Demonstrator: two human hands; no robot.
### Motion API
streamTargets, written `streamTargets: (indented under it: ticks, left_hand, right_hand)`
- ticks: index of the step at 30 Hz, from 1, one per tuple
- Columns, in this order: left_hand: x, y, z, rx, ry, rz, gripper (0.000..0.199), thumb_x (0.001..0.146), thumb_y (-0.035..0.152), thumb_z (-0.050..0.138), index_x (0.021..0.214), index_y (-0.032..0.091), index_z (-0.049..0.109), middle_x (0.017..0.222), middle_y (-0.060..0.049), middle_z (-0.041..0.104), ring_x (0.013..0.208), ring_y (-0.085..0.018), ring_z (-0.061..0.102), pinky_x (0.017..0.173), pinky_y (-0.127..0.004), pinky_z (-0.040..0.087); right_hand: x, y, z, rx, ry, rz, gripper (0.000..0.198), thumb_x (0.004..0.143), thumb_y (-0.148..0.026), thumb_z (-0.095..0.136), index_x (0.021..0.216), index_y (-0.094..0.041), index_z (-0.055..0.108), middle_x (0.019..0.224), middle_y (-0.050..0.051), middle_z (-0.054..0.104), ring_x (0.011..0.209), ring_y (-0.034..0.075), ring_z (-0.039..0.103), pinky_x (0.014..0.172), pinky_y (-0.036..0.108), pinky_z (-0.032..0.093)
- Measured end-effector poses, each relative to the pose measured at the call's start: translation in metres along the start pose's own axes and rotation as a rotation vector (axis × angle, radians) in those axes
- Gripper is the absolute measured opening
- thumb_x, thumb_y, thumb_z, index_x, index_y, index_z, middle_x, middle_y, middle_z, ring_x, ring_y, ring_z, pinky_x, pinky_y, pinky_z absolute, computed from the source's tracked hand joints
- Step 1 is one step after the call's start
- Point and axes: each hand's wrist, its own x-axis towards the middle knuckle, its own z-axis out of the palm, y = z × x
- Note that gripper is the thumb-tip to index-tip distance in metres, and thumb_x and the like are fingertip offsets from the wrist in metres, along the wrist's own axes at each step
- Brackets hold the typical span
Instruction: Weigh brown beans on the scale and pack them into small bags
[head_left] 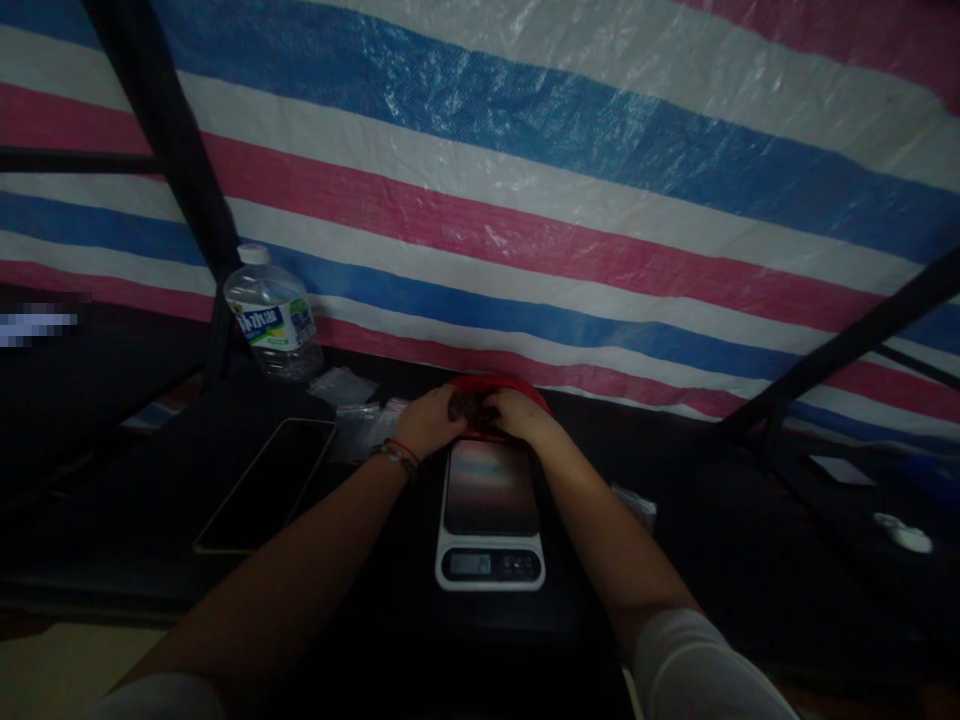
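At the far end of the scale, both hands reach into a red bowl (525, 384) of small dark reddish-brown pieces (474, 408). My left hand (432, 420), with a cord and a beaded bracelet at the wrist, is at the bowl's left side, fingers curled in among the pieces. Opposite it, my right hand (519, 413) bends its fingers down into the bowl. The fingertips of both are largely hidden, and what they grip is too dark to make out. Just in front lies a white kitchen scale (491, 490) with a bare plate and a lit display.
Left of my left hand are clear zip bags (355, 430), a phone (266, 487) and a big clear plastic bottle (272, 318). Another small bag (634, 506) lies beside my right forearm. Behind the black surface hangs a striped plastic sheet (525, 240). White earbuds (904, 533) lie far right.
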Motion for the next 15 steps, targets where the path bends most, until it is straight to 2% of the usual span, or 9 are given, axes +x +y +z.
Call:
streamTargets:
  ticks: [3,6,10,12,15]
  left_hand:
    - [0.001,-0.001,0.002,0.003,0.002,0.019,0.035,0.081,0.031,0.057,0.115,0.022,0.060,0.107,-0.009,0.068,0.097,-0.024,0.066,0.079,-0.029,0.049]
    - [0.002,-0.002,0.003,-0.004,0.011,0.040,0.033,0.081,0.031,0.056,0.111,0.021,0.061,0.109,-0.009,0.067,0.097,-0.023,0.066,0.080,-0.029,0.049]
    - [0.003,-0.001,0.004,-0.023,-0.009,0.034,0.033,0.080,0.035,0.059,0.110,0.022,0.062,0.108,-0.008,0.068,0.097,-0.023,0.065,0.082,-0.029,0.049]
    - [0.003,0.000,0.005,-0.029,-0.005,0.026,0.035,0.080,0.036,0.060,0.112,0.023,0.062,0.109,-0.008,0.068,0.100,-0.023,0.065,0.084,-0.029,0.049]
    - [0.003,0.001,0.006,-0.044,0.003,0.014,0.037,0.081,0.036,0.059,0.115,0.023,0.061,0.110,-0.008,0.068,0.101,-0.023,0.065,0.086,-0.029,0.049]
  right_hand:
    - [0.002,0.004,0.001,0.026,0.030,0.033,0.028,0.075,-0.006,0.061,0.091,-0.021,0.078,0.094,0.009,0.076,0.088,0.024,0.069,0.081,0.030,0.049]
    - [0.003,0.008,-0.001,0.083,0.088,0.056,0.029,0.076,-0.008,0.062,0.095,-0.022,0.078,0.098,0.007,0.076,0.093,0.024,0.068,0.085,0.030,0.049]
    - [0.003,0.002,-0.007,0.280,0.258,0.061,0.029,0.080,-0.012,0.062,0.104,-0.022,0.075,0.105,0.005,0.074,0.098,0.021,0.067,0.089,0.030,0.049]
    - [0.004,-0.004,-0.008,0.366,0.328,0.038,0.028,0.082,-0.013,0.062,0.105,-0.023,0.074,0.107,0.004,0.074,0.100,0.020,0.066,0.091,0.031,0.049]
    - [0.004,-0.011,-0.007,0.433,0.335,-0.040,0.026,0.082,-0.012,0.063,0.103,-0.023,0.075,0.107,0.004,0.074,0.102,0.019,0.066,0.094,0.032,0.048]
